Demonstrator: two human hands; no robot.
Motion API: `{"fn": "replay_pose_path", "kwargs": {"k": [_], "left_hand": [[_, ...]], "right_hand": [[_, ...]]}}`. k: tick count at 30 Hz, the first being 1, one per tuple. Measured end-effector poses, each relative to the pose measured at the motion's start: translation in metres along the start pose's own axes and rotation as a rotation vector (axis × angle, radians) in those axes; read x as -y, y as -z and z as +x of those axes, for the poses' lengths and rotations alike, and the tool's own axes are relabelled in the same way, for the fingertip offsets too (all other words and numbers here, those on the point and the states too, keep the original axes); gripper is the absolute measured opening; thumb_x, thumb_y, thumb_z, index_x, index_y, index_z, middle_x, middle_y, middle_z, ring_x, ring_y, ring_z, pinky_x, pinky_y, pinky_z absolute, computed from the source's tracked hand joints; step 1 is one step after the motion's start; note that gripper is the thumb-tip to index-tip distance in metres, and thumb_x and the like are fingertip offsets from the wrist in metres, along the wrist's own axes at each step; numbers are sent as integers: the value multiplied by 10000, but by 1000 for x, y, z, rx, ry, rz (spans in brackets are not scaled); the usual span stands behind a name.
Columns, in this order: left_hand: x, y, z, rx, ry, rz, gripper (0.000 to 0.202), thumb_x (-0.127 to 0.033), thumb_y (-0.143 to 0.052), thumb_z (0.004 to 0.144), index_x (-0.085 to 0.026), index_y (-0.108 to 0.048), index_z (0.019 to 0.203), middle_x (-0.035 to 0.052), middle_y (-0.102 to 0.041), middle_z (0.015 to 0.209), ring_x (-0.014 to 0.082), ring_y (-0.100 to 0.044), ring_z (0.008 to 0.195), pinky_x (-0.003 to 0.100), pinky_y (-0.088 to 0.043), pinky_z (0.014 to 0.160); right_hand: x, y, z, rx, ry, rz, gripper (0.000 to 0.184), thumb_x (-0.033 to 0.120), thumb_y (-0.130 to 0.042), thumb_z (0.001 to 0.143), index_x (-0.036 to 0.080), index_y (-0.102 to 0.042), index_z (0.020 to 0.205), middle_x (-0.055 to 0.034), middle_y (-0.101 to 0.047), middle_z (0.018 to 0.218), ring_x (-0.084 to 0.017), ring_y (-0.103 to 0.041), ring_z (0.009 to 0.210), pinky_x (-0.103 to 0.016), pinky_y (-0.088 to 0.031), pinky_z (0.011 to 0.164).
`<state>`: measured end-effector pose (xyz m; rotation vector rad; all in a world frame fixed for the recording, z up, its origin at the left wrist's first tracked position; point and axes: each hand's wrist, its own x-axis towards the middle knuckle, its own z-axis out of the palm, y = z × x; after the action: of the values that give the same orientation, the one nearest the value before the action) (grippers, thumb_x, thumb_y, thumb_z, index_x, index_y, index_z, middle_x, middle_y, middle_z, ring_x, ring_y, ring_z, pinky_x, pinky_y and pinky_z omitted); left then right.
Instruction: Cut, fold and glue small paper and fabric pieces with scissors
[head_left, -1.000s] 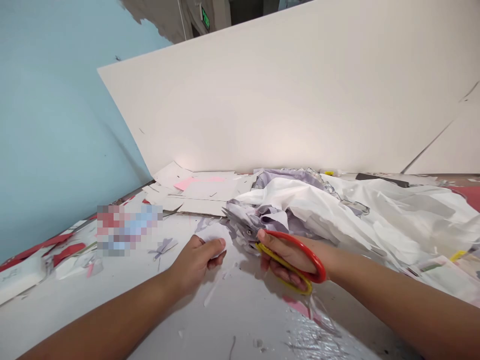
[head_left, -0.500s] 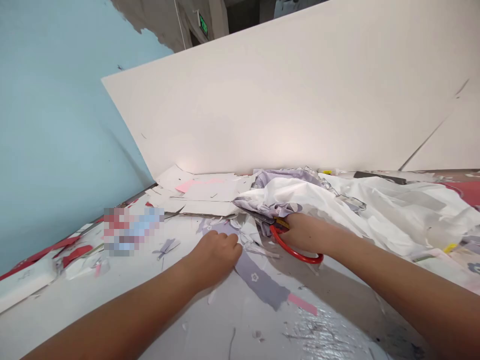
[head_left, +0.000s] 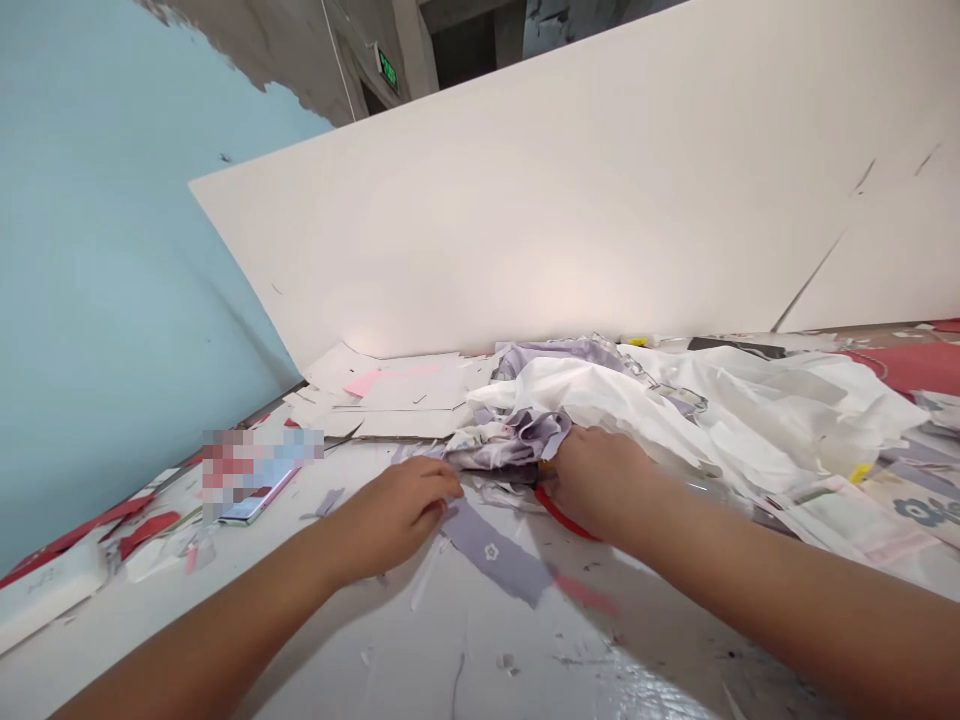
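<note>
My right hand (head_left: 600,480) is closed around scissors with red handles (head_left: 562,517), right of centre. Their dark blades (head_left: 517,474) point left and lie partly under a crumpled lavender and white fabric bundle (head_left: 517,435), which touches my right fingers. My left hand (head_left: 405,505) rests low over the table, its fingers loosely bent and the thumb a little apart. I make out nothing held in it. Below its fingertips lies a flat lavender fabric strip (head_left: 499,555) with a white flower. A pink strip (head_left: 589,595) lies at its lower end.
A white sheet of cloth (head_left: 750,390) spreads to the right. Paper sheets (head_left: 409,395) lie at the back, against a tall white panel (head_left: 510,220). A phone (head_left: 262,495), partly blurred out, and red scraps (head_left: 150,530) are on the left of the white table (head_left: 360,650).
My left hand has shifted slightly left and its fingers have loosened from a fist. The scissors have turned flatter under the bundle, which is bunched differently. The view has shifted a little.
</note>
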<state>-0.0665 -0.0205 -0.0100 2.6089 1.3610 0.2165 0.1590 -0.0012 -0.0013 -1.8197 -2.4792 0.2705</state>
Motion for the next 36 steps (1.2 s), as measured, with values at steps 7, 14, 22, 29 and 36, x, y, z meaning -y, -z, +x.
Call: {"fn": "replay_pose_path", "kwargs": {"k": [7, 14, 22, 29, 36], "left_hand": [[3, -35, 7, -77, -57, 47, 326, -127, -355, 789, -228, -577, 1006, 69, -544, 869, 195, -459, 862, 323, -387, 756], [4, -21, -3, -39, 27, 35, 268, -94, -351, 737, -214, -556, 861, 30, -526, 815, 183, -449, 832, 338, -354, 781], [-13, -14, -18, -13, 18, -158, 101, -156, -397, 740, -203, -487, 749, -3, -519, 822, 129, -486, 711, 243, -384, 636], [18, -15, -14, -108, 92, 55, 277, -148, -334, 783, -228, -535, 956, 32, -549, 917, 169, -509, 812, 291, -387, 713], [57, -15, 19, -29, 371, 125, 289, -323, -360, 787, -210, -560, 962, 86, -536, 988, 236, -508, 917, 345, -394, 747]], "right_hand": [[35, -25, -28, -6, 316, -157, 209, 215, -495, 760, 129, -639, 885, -139, -610, 844, -286, -580, 770, -340, -412, 580], [22, -36, -28, 13, 294, 61, 172, 152, -430, 722, 163, -596, 765, -79, -591, 843, -204, -556, 731, -271, -382, 555], [20, -40, -29, -108, 490, 214, 305, 303, -549, 726, 244, -565, 1025, -63, -492, 1142, -255, -427, 1045, -340, -391, 784], [9, -28, -30, 11, 426, 196, 181, 194, -408, 782, 211, -574, 852, -25, -628, 748, -152, -548, 655, -238, -358, 542], [-26, -3, -29, 196, 238, -1, 96, 241, -517, 668, 236, -573, 746, -5, -619, 693, -180, -546, 558, -234, -274, 414]]}}
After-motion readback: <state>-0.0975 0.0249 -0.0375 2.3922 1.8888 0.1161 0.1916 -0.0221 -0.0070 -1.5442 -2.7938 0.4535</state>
